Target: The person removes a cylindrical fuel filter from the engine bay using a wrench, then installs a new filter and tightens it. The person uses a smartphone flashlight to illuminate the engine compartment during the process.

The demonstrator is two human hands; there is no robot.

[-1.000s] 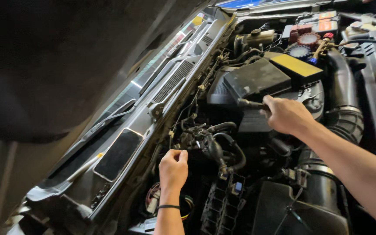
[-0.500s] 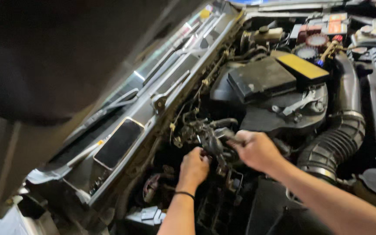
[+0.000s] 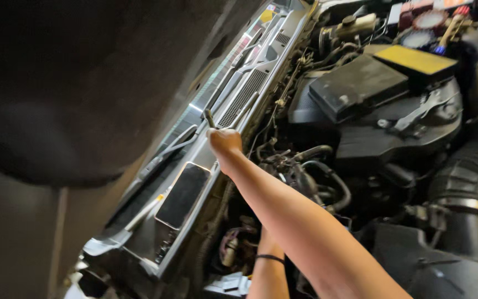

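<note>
My right hand [image 3: 225, 143] reaches across the engine bay to the grey cowl panel [image 3: 156, 243] at the base of the windscreen. Its fingers are closed around a small dark tool [image 3: 209, 117] that sticks up above the fist. My left arm comes up from the bottom edge with a black wristband [image 3: 270, 258]. My left hand [image 3: 265, 239] sits low among the dark engine parts, mostly hidden behind my right forearm, so its grip does not show.
The raised hood [image 3: 56, 83] fills the upper left as a dark mass. A wiper arm [image 3: 167, 152] lies along the cowl. A black box [image 3: 360, 88], a yellow-topped part [image 3: 416, 58], black hoses [image 3: 327, 177] and a ribbed intake duct [image 3: 466, 182] crowd the right.
My right hand has left the hoses in the middle of the bay and moved up and left to the cowl with the tool. My left hand stays low in the bay.
</note>
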